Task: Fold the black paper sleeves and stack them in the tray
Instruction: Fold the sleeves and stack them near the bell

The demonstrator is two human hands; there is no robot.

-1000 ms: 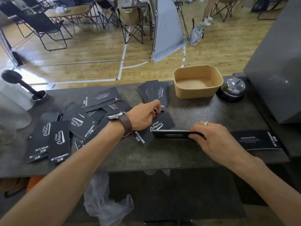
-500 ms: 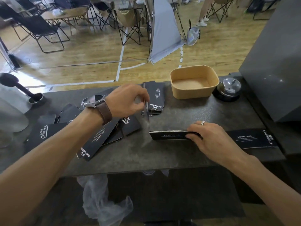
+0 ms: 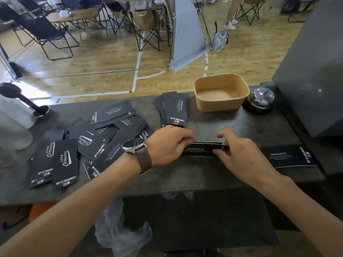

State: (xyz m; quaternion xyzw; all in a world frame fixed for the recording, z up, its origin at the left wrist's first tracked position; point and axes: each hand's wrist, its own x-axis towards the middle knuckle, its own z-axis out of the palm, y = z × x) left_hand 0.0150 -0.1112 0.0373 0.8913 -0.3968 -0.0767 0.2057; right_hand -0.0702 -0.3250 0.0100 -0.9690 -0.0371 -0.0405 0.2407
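Both hands meet at the middle of the dark counter (image 3: 232, 125) on one small stack of black paper sleeves (image 3: 201, 149) that lies flat, its long side running from 9 to 3 o'clock. The left hand (image 3: 168, 144), with a brown-strapped watch (image 3: 136, 148) on its wrist, has its fingers curled over the stack's 9 o'clock end. The right hand (image 3: 239, 153) grips the 3 o'clock end, thumb on the near edge and fingers curled over the far edge; a ring shows on one finger. The stack's top face reads "DRINK&COFFEE".

At 12 o'clock from the hands, a second short pile of sleeves (image 3: 175, 109) lies fanned, and just beside it at 3 o'clock sits the tan tray (image 3: 220, 105), with nothing visible inside it. A loose heap of sleeves (image 3: 96, 138) spreads across the 9 o'clock half of the counter, overlapping at many angles, some showing a script logo and some "CAMPING CLUB". One unfolded sleeve (image 3: 288, 156) lies alone at 3 o'clock of the right hand, near the counter's end.

A chrome call bell (image 3: 260, 98) stands at 3 o'clock of the tray, close to a large grey box (image 3: 313, 75).
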